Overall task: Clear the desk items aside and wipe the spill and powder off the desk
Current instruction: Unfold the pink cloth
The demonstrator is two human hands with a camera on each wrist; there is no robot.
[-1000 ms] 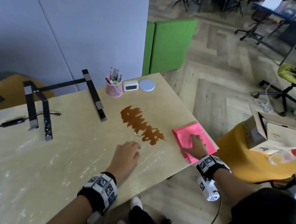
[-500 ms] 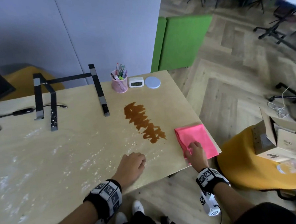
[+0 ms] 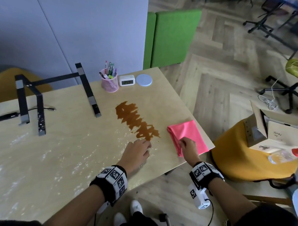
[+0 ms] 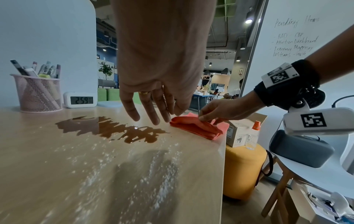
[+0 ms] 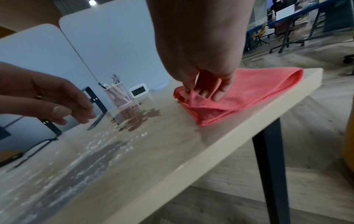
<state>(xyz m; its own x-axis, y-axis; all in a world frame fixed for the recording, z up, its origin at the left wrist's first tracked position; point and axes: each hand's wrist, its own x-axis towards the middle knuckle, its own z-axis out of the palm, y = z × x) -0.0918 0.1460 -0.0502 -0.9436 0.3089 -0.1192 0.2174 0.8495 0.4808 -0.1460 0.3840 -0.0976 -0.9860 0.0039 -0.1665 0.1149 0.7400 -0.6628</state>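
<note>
A brown spill [image 3: 136,122] runs across the middle of the light wooden desk [image 3: 79,177], and white powder [image 3: 52,157] is scattered to its left and front. A folded pink cloth [image 3: 189,133] lies at the desk's right front corner. My right hand [image 3: 181,143] pinches the cloth's near left edge between thumb and fingers and lifts a layer, seen close in the right wrist view [image 5: 203,92]. My left hand [image 3: 146,147] hovers just in front of the spill, fingers relaxed and holding nothing; the left wrist view shows its fingers [image 4: 153,116] pointing down above the desk.
At the back of the desk stand a pink mesh pen cup [image 3: 109,82], a white digital clock [image 3: 127,80] and a round pale coaster [image 3: 144,80]. A black laptop stand [image 3: 39,101] and a cable [image 3: 7,116] sit at the back left. A yellow pouf [image 3: 233,156] carrying a cardboard box is right of the desk.
My right hand went from lying flat on the cloth to pinching its near left edge and raising it. My left hand stayed near the spill's front end.
</note>
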